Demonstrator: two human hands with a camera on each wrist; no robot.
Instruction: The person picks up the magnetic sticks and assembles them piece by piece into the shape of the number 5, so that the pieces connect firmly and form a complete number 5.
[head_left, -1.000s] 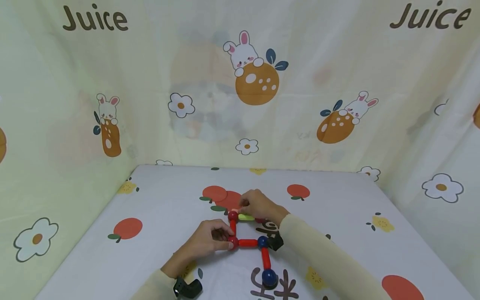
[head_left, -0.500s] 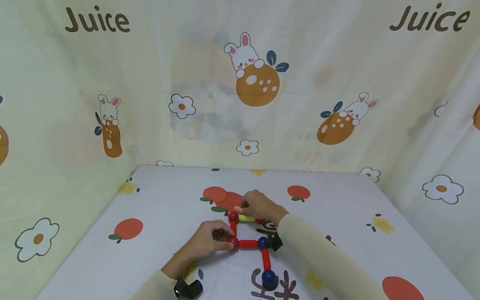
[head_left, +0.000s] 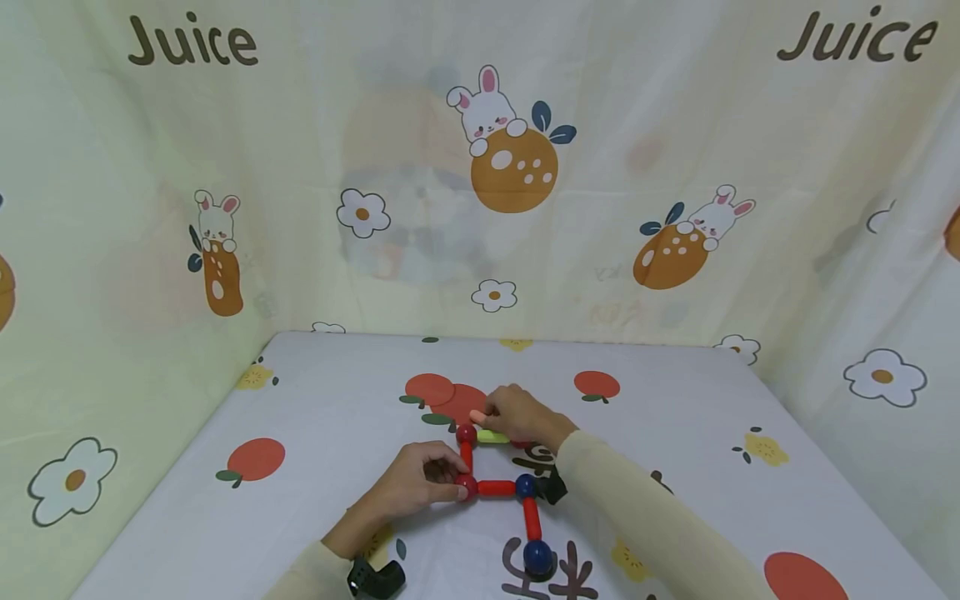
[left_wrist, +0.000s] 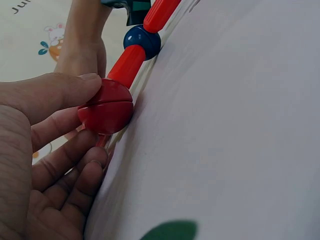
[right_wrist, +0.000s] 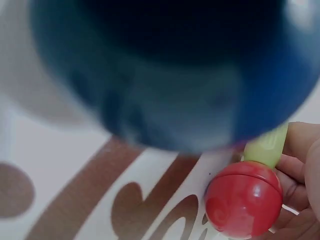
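A magnetic stick-and-ball construction lies on the printed cloth. My left hand (head_left: 412, 479) pinches its red corner ball (left_wrist: 107, 107) between thumb and fingers. Red sticks (head_left: 497, 487) run from that ball to a blue ball (head_left: 526, 486) and to a farther red ball (head_left: 467, 434). From the latter, a light green stick (head_left: 491, 436) leads under my right hand (head_left: 517, 410) to another red ball (right_wrist: 245, 200). My right fingers are curled and pinch a salmon-pink stick (head_left: 477, 417), mostly hidden, just above the far red ball.
Another red stick (head_left: 532, 518) extends toward the near side to a second blue ball (head_left: 537, 557). A large blue ball (right_wrist: 175, 110) fills much of the right wrist view. Printed curtains (head_left: 420, 308) stand behind and beside the table (head_left: 337, 400).
The salmon-pink stick at my right fingertips has moved slightly up and right, off the far red ball. My left hand keeps its grip and place.
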